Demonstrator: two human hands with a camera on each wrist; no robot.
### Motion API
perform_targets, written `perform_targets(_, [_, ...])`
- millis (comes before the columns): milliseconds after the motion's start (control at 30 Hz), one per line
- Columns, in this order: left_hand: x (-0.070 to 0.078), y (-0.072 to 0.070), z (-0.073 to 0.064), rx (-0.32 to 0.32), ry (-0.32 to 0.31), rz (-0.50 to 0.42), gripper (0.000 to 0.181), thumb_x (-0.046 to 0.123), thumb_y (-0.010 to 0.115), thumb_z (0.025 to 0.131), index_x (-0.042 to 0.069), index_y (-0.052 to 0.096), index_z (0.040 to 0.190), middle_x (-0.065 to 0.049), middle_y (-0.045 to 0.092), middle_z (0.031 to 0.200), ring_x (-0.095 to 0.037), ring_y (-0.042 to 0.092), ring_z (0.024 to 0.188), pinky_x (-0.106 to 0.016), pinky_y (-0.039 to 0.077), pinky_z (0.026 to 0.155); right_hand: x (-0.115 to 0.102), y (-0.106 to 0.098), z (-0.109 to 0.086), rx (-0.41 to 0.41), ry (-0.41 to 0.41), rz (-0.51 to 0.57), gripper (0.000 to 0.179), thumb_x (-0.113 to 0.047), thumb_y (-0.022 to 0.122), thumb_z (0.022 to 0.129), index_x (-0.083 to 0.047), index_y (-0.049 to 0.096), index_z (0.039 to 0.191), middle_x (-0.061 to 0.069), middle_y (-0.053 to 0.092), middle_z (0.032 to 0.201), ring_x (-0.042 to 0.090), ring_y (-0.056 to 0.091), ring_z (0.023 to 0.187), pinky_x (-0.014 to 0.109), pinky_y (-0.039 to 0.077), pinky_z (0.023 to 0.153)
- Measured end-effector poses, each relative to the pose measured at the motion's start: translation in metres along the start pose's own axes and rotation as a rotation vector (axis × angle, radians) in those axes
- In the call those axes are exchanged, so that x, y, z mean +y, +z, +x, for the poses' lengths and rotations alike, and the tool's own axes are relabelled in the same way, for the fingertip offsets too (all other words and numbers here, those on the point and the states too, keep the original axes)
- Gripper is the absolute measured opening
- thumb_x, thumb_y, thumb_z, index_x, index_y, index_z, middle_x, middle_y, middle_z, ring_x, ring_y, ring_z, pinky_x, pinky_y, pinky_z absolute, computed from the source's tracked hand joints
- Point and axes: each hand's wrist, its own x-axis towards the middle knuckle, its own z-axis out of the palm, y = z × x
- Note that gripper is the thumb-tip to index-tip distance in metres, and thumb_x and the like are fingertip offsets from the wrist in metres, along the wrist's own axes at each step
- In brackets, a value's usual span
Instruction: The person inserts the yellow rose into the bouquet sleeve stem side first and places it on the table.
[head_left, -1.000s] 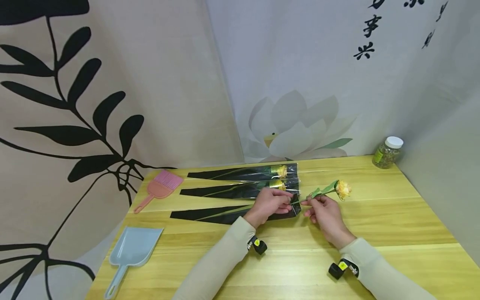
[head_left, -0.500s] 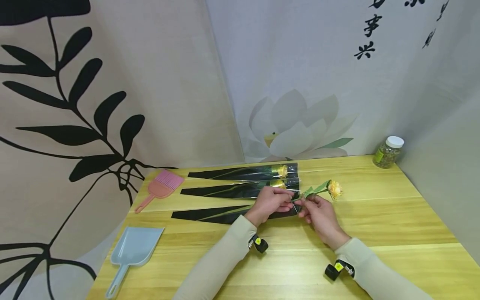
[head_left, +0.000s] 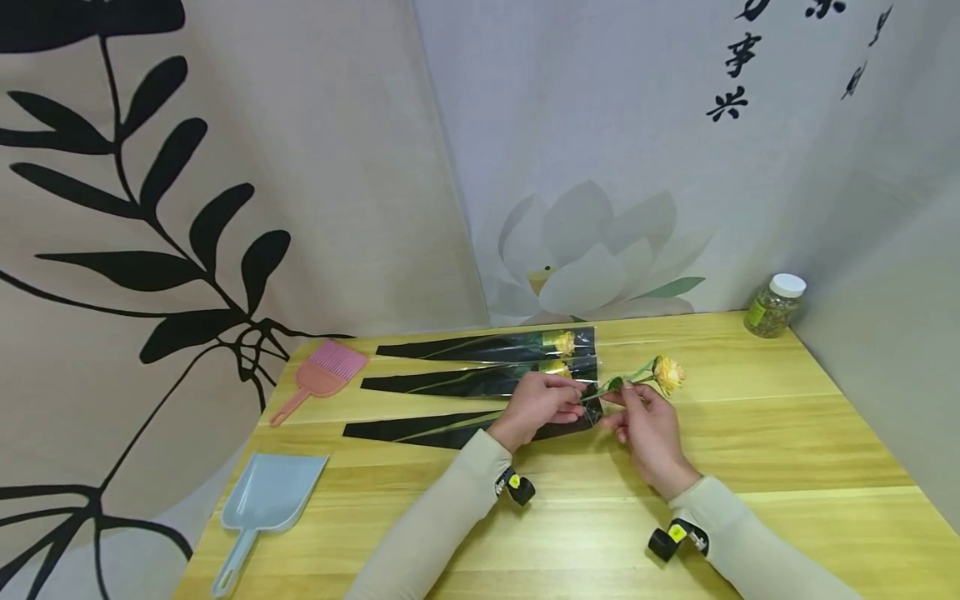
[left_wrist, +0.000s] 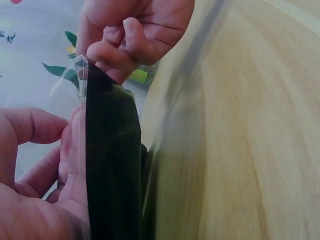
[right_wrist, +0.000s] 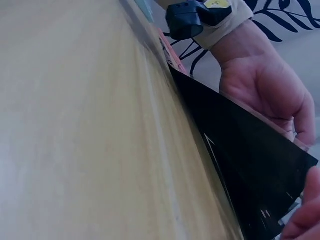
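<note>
A black wrapping sleeve with a clear film front [head_left: 435, 432] lies nearest of three on the table, its wide mouth to the right. My left hand [head_left: 536, 408] pinches the clear film near that mouth, lifting it off the black backing [left_wrist: 112, 160]. In my right hand [head_left: 654, 433], thumb and fingers pinch the green stem of a yellow artificial flower [head_left: 667, 375] just below its bloom. The stem runs left into the sleeve's mouth. In the right wrist view, the black backing [right_wrist: 250, 160] stands raised at its wide end, and the flower is out of sight.
Two filled sleeves, the farther one [head_left: 487, 345] and the middle one [head_left: 450, 382], lie behind, each with a yellow flower. A pink brush [head_left: 321, 377] and a blue dustpan [head_left: 272, 493] lie at left. A lidded jar [head_left: 772, 310] stands at the back right corner.
The flower has moved left, its stem further into the sleeve. My right hand went left with it, then shifted its grip up the stem closer to the bloom. The left hand has stayed put.
</note>
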Motion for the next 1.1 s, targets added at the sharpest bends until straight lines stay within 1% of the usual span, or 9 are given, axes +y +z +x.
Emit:
perform_targets(167, [0.0, 0.0, 0.0, 0.006, 0.003, 0.008, 0.021, 0.005, 0.068, 0.095, 0.003, 0.082, 0.11, -0.009, 0.082, 0.099, -0.012, 0.077, 0.071, -0.029, 0.066, 0.071, -0.001, -0.001, 0.0, 0.048, -0.008, 0.028, 0.023, -0.03, 0.055, 0.112, -0.008, 0.05, 0.119, -0.008, 0.081, 0.09, 0.004, 0.064, 0.052, 0.019, 0.045, 0.043])
perform_targets(300, [0.001, -0.001, -0.001, 0.008, 0.003, 0.013, 0.021, 0.005, 0.068, 0.094, 0.003, 0.082, 0.11, -0.009, 0.082, 0.099, -0.011, 0.076, 0.071, -0.028, 0.066, 0.07, -0.002, -0.003, 0.0, 0.054, -0.002, 0.015, 0.021, -0.027, 0.057, 0.111, -0.007, 0.051, 0.116, -0.009, 0.08, 0.089, 0.004, 0.063, 0.052, 0.02, 0.046, 0.043])
perform_targets(433, [0.002, 0.0, -0.001, 0.008, 0.003, 0.014, 0.021, 0.005, 0.069, 0.094, 0.004, 0.082, 0.11, -0.009, 0.082, 0.099, -0.011, 0.077, 0.071, -0.028, 0.066, 0.07, -0.001, -0.003, 0.0, 0.051, 0.011, -0.009, 0.021, -0.025, 0.059, 0.11, -0.006, 0.053, 0.114, -0.01, 0.08, 0.088, 0.004, 0.063, 0.054, 0.019, 0.046, 0.045])
perform_targets(533, [0.003, 0.001, -0.001, 0.008, 0.007, 0.011, 0.02, 0.006, 0.069, 0.094, 0.005, 0.083, 0.11, -0.008, 0.082, 0.1, -0.012, 0.077, 0.072, -0.028, 0.066, 0.07, 0.001, -0.002, 0.001, 0.038, 0.032, -0.028, 0.023, -0.026, 0.06, 0.11, -0.006, 0.054, 0.117, -0.01, 0.079, 0.09, 0.004, 0.063, 0.055, 0.018, 0.047, 0.046])
perform_targets(667, [0.004, 0.003, 0.0, 0.006, 0.012, 0.001, 0.019, 0.006, 0.07, 0.095, 0.006, 0.083, 0.109, -0.009, 0.082, 0.094, -0.011, 0.076, 0.07, -0.028, 0.066, 0.07, 0.003, 0.002, 0.001, 0.024, 0.05, -0.046, 0.027, -0.028, 0.061, 0.109, -0.004, 0.055, 0.12, -0.01, 0.08, 0.092, 0.004, 0.063, 0.056, 0.018, 0.046, 0.046])
perform_targets(767, [0.003, 0.004, 0.002, 0.008, 0.017, -0.012, 0.019, 0.005, 0.07, 0.094, 0.005, 0.083, 0.109, -0.009, 0.081, 0.089, -0.01, 0.075, 0.068, -0.027, 0.066, 0.069, 0.005, 0.007, 0.0, 0.02, 0.044, -0.051, 0.027, -0.028, 0.063, 0.109, -0.003, 0.058, 0.117, -0.012, 0.079, 0.088, 0.005, 0.063, 0.054, 0.019, 0.045, 0.044])
perform_targets(867, [0.003, 0.005, 0.003, 0.011, 0.019, -0.028, 0.021, 0.004, 0.07, 0.093, 0.004, 0.082, 0.11, -0.009, 0.08, 0.086, -0.01, 0.075, 0.067, -0.026, 0.065, 0.068, 0.006, 0.011, 0.0, 0.026, 0.036, -0.05, 0.024, -0.026, 0.065, 0.107, -0.003, 0.06, 0.113, -0.012, 0.077, 0.079, 0.005, 0.061, 0.051, 0.02, 0.044, 0.043])
perform_targets(1000, [0.005, 0.004, 0.004, 0.01, 0.013, -0.039, 0.021, 0.004, 0.07, 0.092, 0.005, 0.083, 0.11, -0.009, 0.08, 0.087, -0.009, 0.075, 0.067, -0.024, 0.065, 0.067, 0.007, 0.014, 0.001, 0.033, 0.039, -0.05, 0.021, -0.024, 0.068, 0.106, -0.004, 0.062, 0.109, -0.011, 0.07, 0.07, 0.006, 0.06, 0.049, 0.02, 0.043, 0.043])
perform_targets(1100, [0.007, 0.004, 0.003, 0.002, 0.017, -0.032, 0.021, 0.005, 0.07, 0.093, 0.005, 0.082, 0.11, -0.009, 0.081, 0.091, -0.009, 0.076, 0.068, -0.024, 0.065, 0.068, 0.007, 0.016, 0.001, 0.034, 0.046, -0.049, 0.019, -0.022, 0.069, 0.105, -0.004, 0.065, 0.106, -0.009, 0.068, 0.07, 0.006, 0.06, 0.05, 0.02, 0.044, 0.043])
